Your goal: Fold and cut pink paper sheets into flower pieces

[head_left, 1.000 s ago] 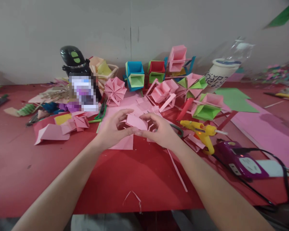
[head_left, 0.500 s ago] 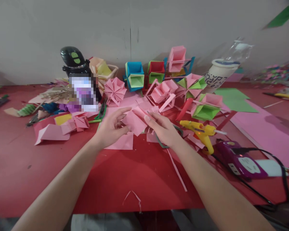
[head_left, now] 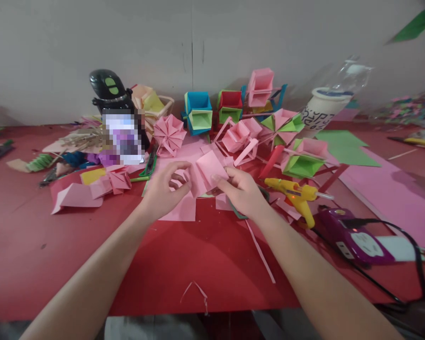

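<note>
Pink folded paper (head_left: 211, 169) is held above the table (head_left: 212, 264), near its middle, by the right hand (head_left: 242, 191), its lower right part pinched between thumb and fingers. The fingers of the left hand (head_left: 165, 189) are curved and set fairly wide beside it; whether a flap is touched by them cannot be told. Creases and layers are already seen in the held piece, but no hollow form. It is therefore judged to be only partly worked, and how much is left cannot be told.

Behind it, more advanced work is shown: a pink pleated wheel (head_left: 169, 134), a blue and green box (head_left: 198, 111), a red and green box (head_left: 230, 106) and a pink box (head_left: 260, 87), at least 4 shaped pieces. To the right, a yellow glue gun (head_left: 297, 189), with a small orange light showing, is left unheld near a purple power strip (head_left: 357, 238). Uncut or flat stock is also seen: 1 loose pink sheet (head_left: 184, 210) lies under the hands, and a narrow pink strip (head_left: 260, 252) is laid nearer the front edge
</note>
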Demonstrator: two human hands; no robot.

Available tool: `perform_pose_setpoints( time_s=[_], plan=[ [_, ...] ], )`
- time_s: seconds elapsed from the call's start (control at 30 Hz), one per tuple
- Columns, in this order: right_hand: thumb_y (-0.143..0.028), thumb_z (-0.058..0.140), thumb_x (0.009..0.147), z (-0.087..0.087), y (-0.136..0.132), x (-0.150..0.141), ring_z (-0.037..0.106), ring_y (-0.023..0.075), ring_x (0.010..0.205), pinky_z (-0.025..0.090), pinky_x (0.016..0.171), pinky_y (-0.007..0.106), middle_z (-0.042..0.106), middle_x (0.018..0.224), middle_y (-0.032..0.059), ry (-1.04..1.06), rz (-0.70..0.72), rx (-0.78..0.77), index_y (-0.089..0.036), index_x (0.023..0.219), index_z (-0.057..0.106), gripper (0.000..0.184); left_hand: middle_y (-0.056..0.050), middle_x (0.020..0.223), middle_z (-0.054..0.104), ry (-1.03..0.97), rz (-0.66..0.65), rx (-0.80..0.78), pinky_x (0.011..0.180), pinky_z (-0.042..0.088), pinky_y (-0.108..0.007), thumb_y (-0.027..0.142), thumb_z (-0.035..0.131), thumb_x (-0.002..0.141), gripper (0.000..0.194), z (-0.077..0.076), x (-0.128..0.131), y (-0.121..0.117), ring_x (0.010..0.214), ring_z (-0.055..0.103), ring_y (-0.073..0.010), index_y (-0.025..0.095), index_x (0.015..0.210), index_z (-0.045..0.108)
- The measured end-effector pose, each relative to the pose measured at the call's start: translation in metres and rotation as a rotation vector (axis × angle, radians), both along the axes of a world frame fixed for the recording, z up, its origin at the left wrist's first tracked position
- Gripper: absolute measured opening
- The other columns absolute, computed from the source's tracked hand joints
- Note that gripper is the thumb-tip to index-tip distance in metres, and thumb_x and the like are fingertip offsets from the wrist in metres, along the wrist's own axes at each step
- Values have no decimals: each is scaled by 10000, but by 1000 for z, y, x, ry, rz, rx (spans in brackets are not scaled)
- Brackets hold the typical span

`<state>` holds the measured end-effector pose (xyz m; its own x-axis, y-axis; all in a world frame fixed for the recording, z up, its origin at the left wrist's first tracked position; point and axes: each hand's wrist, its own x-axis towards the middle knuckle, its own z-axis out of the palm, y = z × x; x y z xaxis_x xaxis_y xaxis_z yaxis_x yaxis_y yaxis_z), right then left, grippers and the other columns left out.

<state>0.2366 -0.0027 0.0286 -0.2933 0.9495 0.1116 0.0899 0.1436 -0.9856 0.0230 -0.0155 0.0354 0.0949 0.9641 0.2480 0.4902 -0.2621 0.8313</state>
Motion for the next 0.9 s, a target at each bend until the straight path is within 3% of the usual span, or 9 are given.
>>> perform_pose_setpoints(
  time_s=[0.23,0.4,0.53,0.73,0.83,0.9],
  plan=[
    [-470,750,847,3,-4,-2,759,239,816,603,683,319,714,915,60,-8,18,-1,-168,930,659,326,-123,1310,595,-213,-84,-142,810,575,-368,406,720,816,464,0,5,-3,986,673,-214,187,1198,574],
    [-528,693,884,-5,0,-1,742,213,735,592,663,313,714,804,59,-3,-20,-22,-154,921,669,376,-97,1312,594,-148,-75,-53,938,542,-411,210,651,787,391,1,2,-3,1107,631,-233,206,1172,582],
    [-520,672,904,-10,5,1,701,175,681,571,666,298,711,753,50,-9,-63,40,-160,867,684,362,-82,1261,631,-70,-30,39,1035,489,-429,105,607,740,472,-1,-3,-1,1222,582,-233,214,1199,595],
    [-489,721,855,-3,4,1,635,160,647,526,604,277,683,719,32,9,-207,49,-166,809,694,327,-66,1110,685,-28,-81,-82,906,547,-394,241,717,777,342,1,-4,-1,1015,658,-218,213,1115,668],
    [-482,731,849,-4,5,3,602,155,651,501,607,279,669,721,28,-27,-210,81,-167,775,690,326,-41,908,680,-56,-223,-170,823,560,-368,300,684,841,154,3,-1,-2,855,656,-190,176,932,673],
    [-491,748,835,-7,7,5,581,152,636,478,597,279,652,700,17,-61,-180,110,-168,797,698,329,-30,884,653,-118,-224,-203,824,563,-362,297,693,842,199,1,3,-3,845,649,-181,173,992,650]
  ],
)
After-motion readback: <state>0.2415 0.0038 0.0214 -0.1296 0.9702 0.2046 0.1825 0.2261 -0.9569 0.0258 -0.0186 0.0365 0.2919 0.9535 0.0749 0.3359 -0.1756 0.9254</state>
